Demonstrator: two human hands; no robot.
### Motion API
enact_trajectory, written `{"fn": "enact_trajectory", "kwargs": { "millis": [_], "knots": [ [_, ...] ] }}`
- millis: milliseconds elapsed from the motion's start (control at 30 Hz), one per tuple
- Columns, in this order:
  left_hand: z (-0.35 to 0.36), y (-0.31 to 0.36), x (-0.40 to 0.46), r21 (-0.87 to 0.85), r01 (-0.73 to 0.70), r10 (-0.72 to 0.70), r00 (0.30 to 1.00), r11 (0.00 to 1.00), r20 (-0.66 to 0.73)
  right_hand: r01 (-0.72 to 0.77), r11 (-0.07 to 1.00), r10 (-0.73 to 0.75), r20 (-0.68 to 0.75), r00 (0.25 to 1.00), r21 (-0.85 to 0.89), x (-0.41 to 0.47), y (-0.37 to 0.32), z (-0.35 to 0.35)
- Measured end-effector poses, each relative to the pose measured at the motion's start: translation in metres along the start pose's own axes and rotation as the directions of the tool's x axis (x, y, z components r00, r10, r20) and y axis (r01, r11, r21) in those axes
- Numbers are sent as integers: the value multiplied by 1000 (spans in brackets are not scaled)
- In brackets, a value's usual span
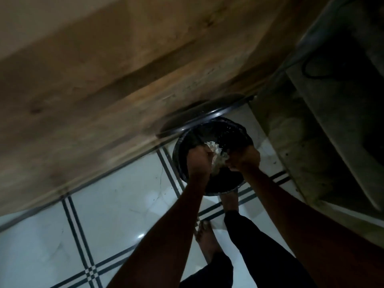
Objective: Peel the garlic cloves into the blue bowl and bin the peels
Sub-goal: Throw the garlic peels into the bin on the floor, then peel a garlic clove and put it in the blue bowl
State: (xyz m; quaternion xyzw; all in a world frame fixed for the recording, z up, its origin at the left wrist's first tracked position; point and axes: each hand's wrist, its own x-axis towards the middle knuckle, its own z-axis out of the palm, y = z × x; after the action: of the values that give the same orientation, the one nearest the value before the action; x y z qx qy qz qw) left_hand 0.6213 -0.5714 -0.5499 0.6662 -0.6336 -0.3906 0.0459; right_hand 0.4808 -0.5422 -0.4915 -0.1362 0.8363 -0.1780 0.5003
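**A:** Head cam has us looking straight down at a black-lined bin (pixel 226 132) on the white tiled floor (pixel 116 204), with both our arms reaching over it. Pretty dim and a bit blurry.

**B:** Yep. The pale clump of garlic peels (pixel 216 155) sits right between our two hands, above the bin's opening. Our left hand (pixel 198 161) is on the left edge of the clump with the fingers curled in around it, and our right hand (pixel 244 159) is curled against the right edge.

**A:** So both hands are bunched on the peels?

**B:** Looks that way, fingers tucked in tight on either side, peels touching both. We can't tell which fingertips actually pinch, too dark for that.

**A:** The bin's lid (pixel 199 115) is tipped up behind it against the brown wall (pixel 104 69), and our bare feet (pixel 205 240) are just beside the bin.
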Motion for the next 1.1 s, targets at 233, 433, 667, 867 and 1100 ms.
{"fn": "enact_trajectory", "kwargs": {
  "millis": [233,433,667,867,1100],
  "knots": [
    [3,0,8,323,-102,66,990,941,122,181,916,-240,-128,962,-358,31,13,14],
    [-33,32,-27,254,-110,92,992,961,85,190,939,-207,-30,978,-287,1,3,-10],
    [-125,135,-129,-382,-44,64,997,923,42,128,952,-146,45,988,278,-129,-19,-111],
    [-204,284,-256,-666,-125,219,974,735,59,377,776,-365,-128,922,506,-313,-38,-262],
    [-207,432,-409,-598,-443,585,809,668,54,603,673,-400,-475,784,429,-474,29,-426]
  ]
}}
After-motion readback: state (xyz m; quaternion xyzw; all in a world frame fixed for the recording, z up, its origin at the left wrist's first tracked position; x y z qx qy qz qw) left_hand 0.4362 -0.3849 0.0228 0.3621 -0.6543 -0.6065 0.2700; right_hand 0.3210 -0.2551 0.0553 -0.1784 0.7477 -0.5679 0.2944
